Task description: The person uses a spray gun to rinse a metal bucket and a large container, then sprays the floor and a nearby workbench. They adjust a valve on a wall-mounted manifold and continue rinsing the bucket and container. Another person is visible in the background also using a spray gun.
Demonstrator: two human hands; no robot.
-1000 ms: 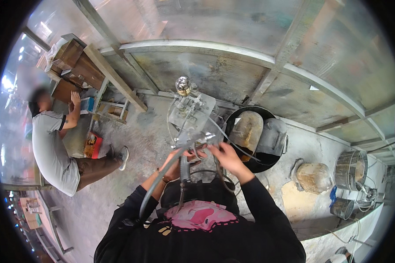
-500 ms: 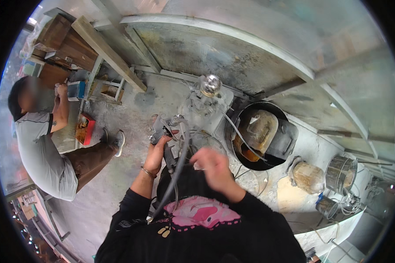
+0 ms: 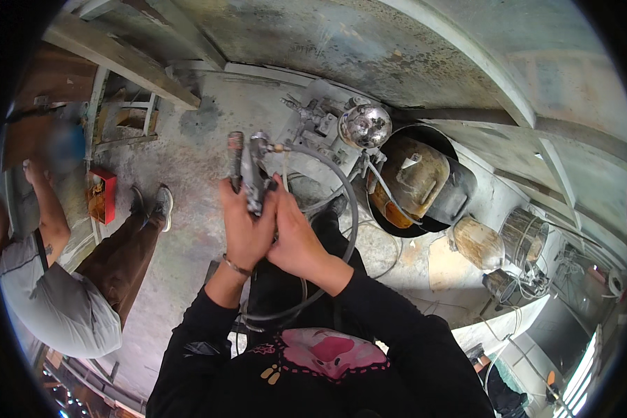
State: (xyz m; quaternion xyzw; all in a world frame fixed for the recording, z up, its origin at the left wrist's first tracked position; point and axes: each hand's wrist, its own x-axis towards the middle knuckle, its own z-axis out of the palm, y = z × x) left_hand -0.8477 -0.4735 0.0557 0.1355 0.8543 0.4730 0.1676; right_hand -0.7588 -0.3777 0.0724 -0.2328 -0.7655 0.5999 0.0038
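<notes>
A grey metal spray gun [image 3: 247, 171] with a hose fitting is held upright in front of me. My left hand [image 3: 242, 226] wraps its grip. My right hand [image 3: 296, 240] presses against it from the right, fingers at the gun's base. A grey hose [image 3: 341, 209] loops from the gun's top down past my black-trousered legs. Beyond the gun stands a dusty grey machine [image 3: 313, 136] topped with a shiny metal ball [image 3: 364, 125].
A round black basin [image 3: 460, 191] holding a rusty yellow-brown vessel [image 3: 409, 177] sits to the right. Metal buckets [image 3: 522, 237] stand farther right. A person [image 3: 56, 292] sits at the left by a red box [image 3: 103, 195] and wooden frames [image 3: 122, 70].
The camera has tipped down and closer. Both hands left the machine; the left raised the spray gun upright and the right came over to join it.
</notes>
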